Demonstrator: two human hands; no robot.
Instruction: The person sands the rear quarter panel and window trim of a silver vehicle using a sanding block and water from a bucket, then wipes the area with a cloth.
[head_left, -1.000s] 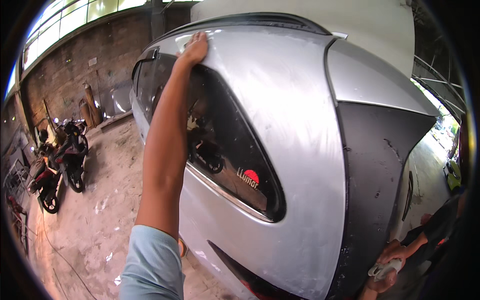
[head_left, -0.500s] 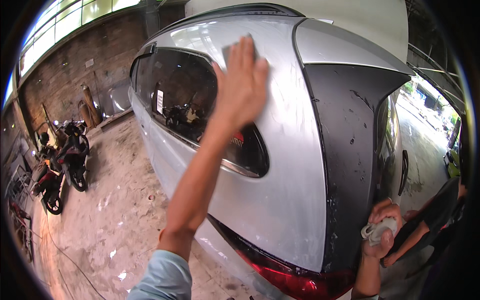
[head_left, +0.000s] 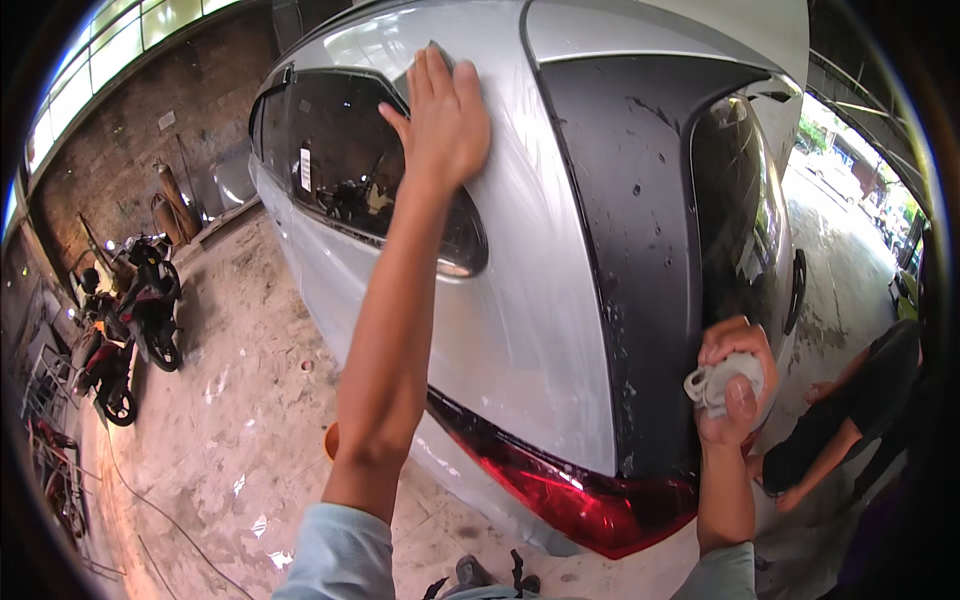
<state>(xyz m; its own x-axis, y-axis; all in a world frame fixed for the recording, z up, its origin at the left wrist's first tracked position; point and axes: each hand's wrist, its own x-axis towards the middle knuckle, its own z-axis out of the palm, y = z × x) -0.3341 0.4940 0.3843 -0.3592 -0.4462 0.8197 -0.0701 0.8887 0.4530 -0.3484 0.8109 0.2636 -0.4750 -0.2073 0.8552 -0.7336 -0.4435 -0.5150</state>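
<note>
My left hand lies flat with its fingers stretched out on the silver rear side panel of a car, beside the dark side window. A dark edge of a thin grey sheet or pad peeks out at the fingertips; most of it is hidden under the hand. My right hand is closed round a crumpled white cloth, in front of the dark grey trim beside the rear window. Pale smears and streaks mark the panel. Below it sits the red tail light.
Motorbikes stand on the stained concrete floor at the left, with gas cylinders by the wall behind. A person in dark clothes is close by at the right. An orange container shows beside my left forearm.
The view has shifted, so the car sits lower and further left, with more of the tail light showing. My left hand has slid a little down the panel; my right hand still holds the cloth.
</note>
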